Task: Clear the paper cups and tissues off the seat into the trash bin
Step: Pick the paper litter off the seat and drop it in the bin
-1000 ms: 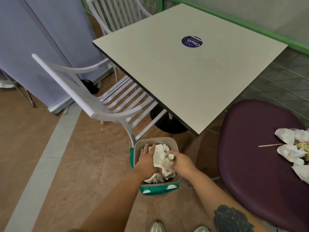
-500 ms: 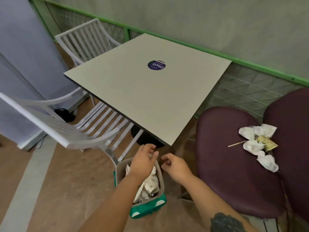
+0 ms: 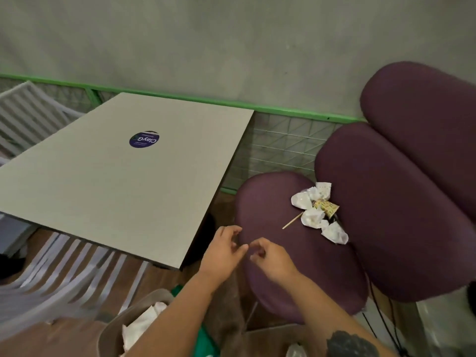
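Nearest to us, at the bottom edge, the trash bin [image 3: 134, 323] stands on the floor with white crumpled paper inside it. Just above it our two hands hang in the air between the table and the seat, each with nothing in it: the left hand [image 3: 222, 249] has its fingers loosely curled, and the right hand [image 3: 270, 256] is half curled too, the fingertips of both almost meeting.

Beyond the hands, on the purple seat [image 3: 273, 215], lies what we have left to clear: a cluster of crumpled tissues [image 3: 313, 217] and what looks like a squashed patterned paper cup [image 3: 325, 207], pressed against the backrest cushion, with a thin wooden stick [image 3: 292, 222] beside them. We judge all of it light, soft and easily crushed, so we would gather the wads from above in a loose scoop, taking the stick by its middle.

Farther left, the table [image 3: 103, 191] carries a round dark sticker [image 3: 144, 139], which seems to read "ClayG" upside down; its smaller print is unreadable.
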The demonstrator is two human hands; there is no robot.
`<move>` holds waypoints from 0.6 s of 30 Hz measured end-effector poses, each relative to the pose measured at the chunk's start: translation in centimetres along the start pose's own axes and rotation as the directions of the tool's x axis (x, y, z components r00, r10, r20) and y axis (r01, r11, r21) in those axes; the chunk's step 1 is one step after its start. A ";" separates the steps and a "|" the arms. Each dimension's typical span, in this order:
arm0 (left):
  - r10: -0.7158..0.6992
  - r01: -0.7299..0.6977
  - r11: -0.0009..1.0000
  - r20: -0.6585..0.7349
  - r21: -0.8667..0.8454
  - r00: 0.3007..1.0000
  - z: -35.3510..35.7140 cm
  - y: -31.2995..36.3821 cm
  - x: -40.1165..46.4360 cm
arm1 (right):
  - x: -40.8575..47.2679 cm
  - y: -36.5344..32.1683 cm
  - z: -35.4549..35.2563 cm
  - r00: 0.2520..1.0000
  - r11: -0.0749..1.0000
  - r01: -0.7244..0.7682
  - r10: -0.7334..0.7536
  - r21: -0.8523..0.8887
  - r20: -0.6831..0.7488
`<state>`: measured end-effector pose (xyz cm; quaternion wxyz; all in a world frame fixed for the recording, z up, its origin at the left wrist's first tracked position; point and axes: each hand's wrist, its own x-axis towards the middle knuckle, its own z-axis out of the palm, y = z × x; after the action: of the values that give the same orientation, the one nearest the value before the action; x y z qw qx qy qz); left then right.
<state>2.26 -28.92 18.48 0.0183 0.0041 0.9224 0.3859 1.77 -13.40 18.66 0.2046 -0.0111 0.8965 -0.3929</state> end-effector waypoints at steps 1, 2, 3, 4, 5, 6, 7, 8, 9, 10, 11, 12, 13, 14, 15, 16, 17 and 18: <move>0.012 -0.012 1.000 0.020 0.005 1.000 0.8 0.5 0.8 | 0.4 0.8 -0.8 1.000 1.000 -0.012 0.012 0.000 -0.011; 0.018 -0.018 1.000 0.043 0.000 0.999 1.8 1.1 1.6 | 0.9 1.7 -1.8 0.999 0.999 -0.032 0.032 0.008 -0.021; 0.023 -0.022 1.000 0.074 -0.009 0.997 3.6 2.0 3.1 | 1.7 3.2 -3.2 0.998 0.998 -0.056 0.057 0.021 -0.032; 0.026 -0.024 1.000 0.099 -0.017 0.995 4.6 2.4 3.9 | 2.1 4.1 -4.0 0.997 0.997 -0.069 0.069 0.024 -0.033; 0.026 -0.023 0.999 0.121 -0.025 0.992 5.8 3.0 4.9 | 2.7 5.3 -5.0 0.996 0.997 -0.080 0.081 0.022 -0.033; 0.030 -0.027 0.999 0.141 -0.027 0.989 7.1 3.4 5.9 | 3.3 6.4 -6.0 0.995 0.995 -0.094 0.095 0.017 -0.036; 0.040 -0.037 0.999 0.159 -0.023 0.987 8.6 3.8 7.0 | 3.9 7.6 -7.1 0.993 0.994 -0.111 0.111 0.012 -0.038; 0.047 -0.045 0.999 0.176 -0.015 0.983 10.1 4.3 8.2 | 4.5 8.9 -8.2 0.991 0.991 -0.130 0.130 0.010 -0.039; 0.046 -0.047 0.999 0.197 0.000 0.979 11.4 4.9 9.2 | 5.1 10.2 -9.2 0.987 0.988 -0.155 0.156 0.018 -0.042; 0.039 -0.043 0.999 0.221 0.013 0.975 13.5 5.6 10.9 | 6.3 12.2 -10.6 0.982 0.982 -0.185 0.186 0.030 -0.042; 0.027 -0.035 0.999 0.238 0.031 0.971 14.3 6.2 11.6 | 6.6 13.1 -11.2 0.978 0.979 -0.203 0.204 0.033 -0.043; 0.025 -0.036 0.998 0.245 0.043 0.969 15.2 6.6 12.3 | 7.1 14.0 -11.8 0.974 0.975 -0.218 0.220 0.035 -0.046; 0.023 -0.037 0.998 0.261 0.049 0.965 16.4 7.0 13.4 | 7.9 15.3 -12.6 0.969 0.970 -0.239 0.240 0.040 -0.049; 0.027 -0.044 0.998 0.272 0.054 0.962 17.8 7.3 14.5 | 8.7 16.6 -13.3 0.965 0.966 -0.256 0.258 0.045 -0.047; 0.026 -0.045 0.997 0.282 0.061 0.959 19.3 7.6 15.5 | 9.7 18.1 -13.9 0.960 0.960 -0.276 0.278 0.048 -0.040; 0.026 -0.048 0.996 0.289 0.070 0.957 20.2 7.8 16.3 | 10.3 19.2 -14.3 0.954 0.954 -0.294 0.296 0.052 -0.036; 0.019 -0.047 0.995 0.302 0.086 0.953 21.4 7.9 17.2 | 11.2 20.5 -14.7 0.949 0.949 -0.311 0.313 0.057 -0.029; 0.013 -0.049 0.993 0.313 0.109 0.950 22.5 8.0 18.0 | 11.9 21.6 -15.1 0.946 0.945 -0.323 0.324 0.060 -0.022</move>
<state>-14.99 -6.95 7.84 0.1576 0.0805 0.9284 0.3269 -11.76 9.93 8.21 0.2524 0.1480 0.8780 -0.3787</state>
